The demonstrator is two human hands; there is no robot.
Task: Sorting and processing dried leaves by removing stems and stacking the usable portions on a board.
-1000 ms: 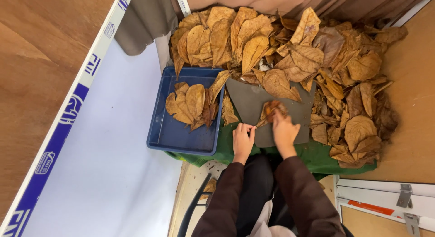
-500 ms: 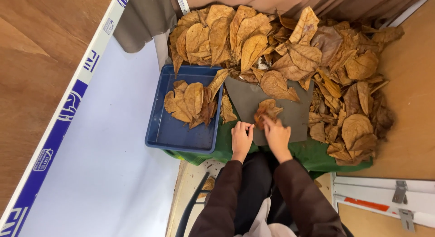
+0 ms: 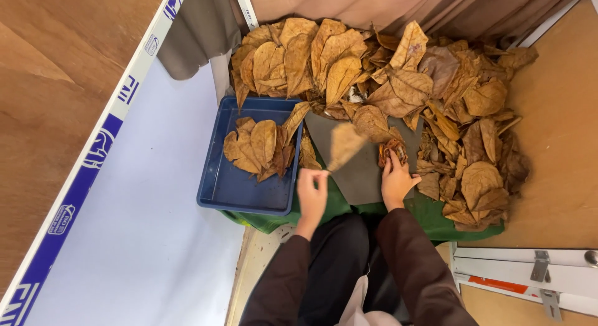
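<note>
My left hand (image 3: 312, 192) pinches the stem of a single dry brown leaf (image 3: 344, 144), which stands blurred above a grey mat (image 3: 361, 170). On the mat's right edge my right hand (image 3: 396, 179) presses its fingertips on a small crumpled reddish leaf (image 3: 392, 150). A blue plastic tray (image 3: 233, 188) to the left of my left hand holds several flat dry leaves (image 3: 258, 145). A big heap of dry leaves (image 3: 398, 83) covers the area behind and to the right of the mat.
A green cloth (image 3: 436, 217) lies under the mat and tray. A white sheet with a blue-and-white taped border (image 3: 93, 158) runs along the left. Brown curtain fabric (image 3: 398, 5) hangs at the back. A wooden board (image 3: 560, 145) lies to the right.
My left hand has picked one leaf off the small pile on the mat and swung it left toward the tray. My right hand stays on the remaining crumpled leaf.
</note>
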